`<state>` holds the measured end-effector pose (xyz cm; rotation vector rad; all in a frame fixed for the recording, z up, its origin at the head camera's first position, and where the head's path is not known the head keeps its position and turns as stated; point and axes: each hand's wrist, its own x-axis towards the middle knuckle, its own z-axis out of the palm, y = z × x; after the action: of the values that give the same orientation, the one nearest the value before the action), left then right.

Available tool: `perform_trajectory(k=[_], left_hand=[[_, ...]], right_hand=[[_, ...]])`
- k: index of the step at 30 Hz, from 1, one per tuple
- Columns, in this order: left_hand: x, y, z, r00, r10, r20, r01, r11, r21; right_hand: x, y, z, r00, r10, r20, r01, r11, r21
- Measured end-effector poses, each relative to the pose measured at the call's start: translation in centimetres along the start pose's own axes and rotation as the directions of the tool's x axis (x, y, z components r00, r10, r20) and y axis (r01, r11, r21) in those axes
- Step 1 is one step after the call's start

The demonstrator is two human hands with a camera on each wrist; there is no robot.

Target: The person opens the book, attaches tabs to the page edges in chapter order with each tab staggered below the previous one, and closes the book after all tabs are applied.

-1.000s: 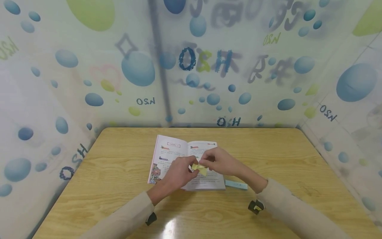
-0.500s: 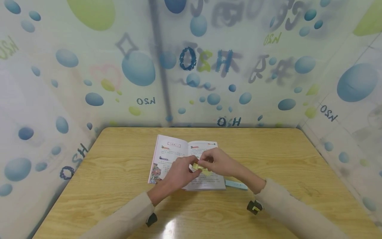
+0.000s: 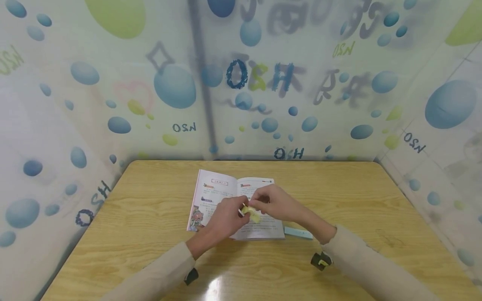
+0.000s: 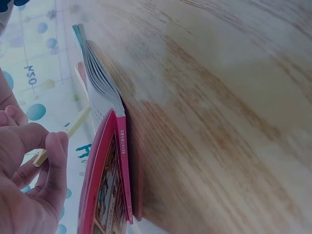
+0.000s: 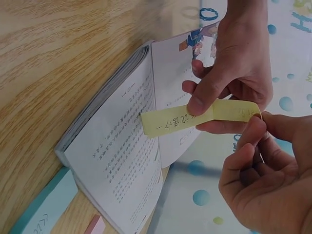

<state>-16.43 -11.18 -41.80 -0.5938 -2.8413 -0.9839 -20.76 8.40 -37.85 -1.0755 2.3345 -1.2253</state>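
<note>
- The left hand (image 3: 227, 215) pinches a yellow paper strip (image 5: 165, 123) between thumb and fingers; the right hand (image 3: 278, 203) pinches its end.
- The strip is over the right page of an open book (image 3: 216, 194).
- Uneven pulling could probably tear or crease the thin paper.
- A blue slip (image 3: 298, 233) lies just beside the book's near right corner.
- No container shows.

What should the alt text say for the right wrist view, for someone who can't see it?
A left hand and a right hand pinch a creased, handwritten yellow paper strip over an open book. A teal strip bearing handwriting lies beside the book on the wood-grain table.
</note>
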Motion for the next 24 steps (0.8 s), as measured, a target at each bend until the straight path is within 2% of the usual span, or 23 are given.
perform_trajectory(k=[24], left_hand=[[0.2, 0.0, -0.1, 1.0, -0.007, -0.001, 0.007, 0.999, -0.043]], right_hand=[[-0.5, -1.3, -1.2, 1.0, -0.008, -0.011, 0.007, 1.0, -0.025]])
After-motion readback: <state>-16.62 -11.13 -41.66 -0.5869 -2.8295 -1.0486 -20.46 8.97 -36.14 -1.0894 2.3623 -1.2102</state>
